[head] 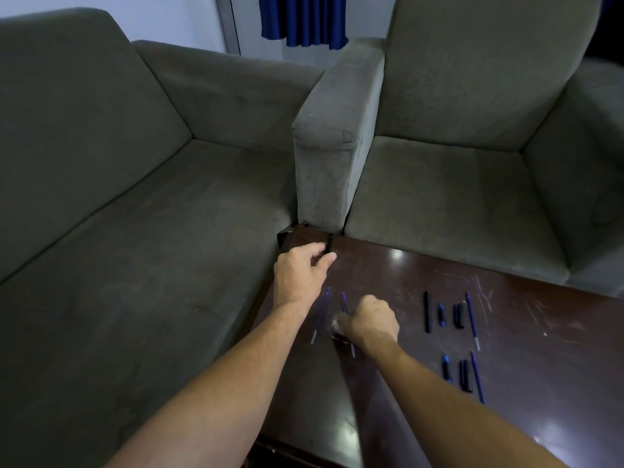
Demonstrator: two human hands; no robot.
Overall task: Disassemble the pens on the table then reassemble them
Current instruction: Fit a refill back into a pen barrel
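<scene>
My left hand (302, 270) pinches a short black pen barrel (330, 243) near the far left corner of the dark wooden table (422, 271). My right hand (369, 320) is curled over a blue ink refill (347, 324) lying on the table; its fingertips are blurred and hidden. A second blue refill (320, 314) lies just left of it. To the right lie a black barrel (428, 311), a small blue tip piece (442, 314), a black cap (458, 315) and a blue refill (472, 319). Nearer me lie another tip piece (447, 367), a cap (465, 375) and a refill (477, 376).
A grey sofa (135, 197) stands left of the table and a grey armchair (456, 184) behind it. The armchair's armrest (332, 140) rises just beyond my left hand. A blue curtain (304, 18) hangs at the back.
</scene>
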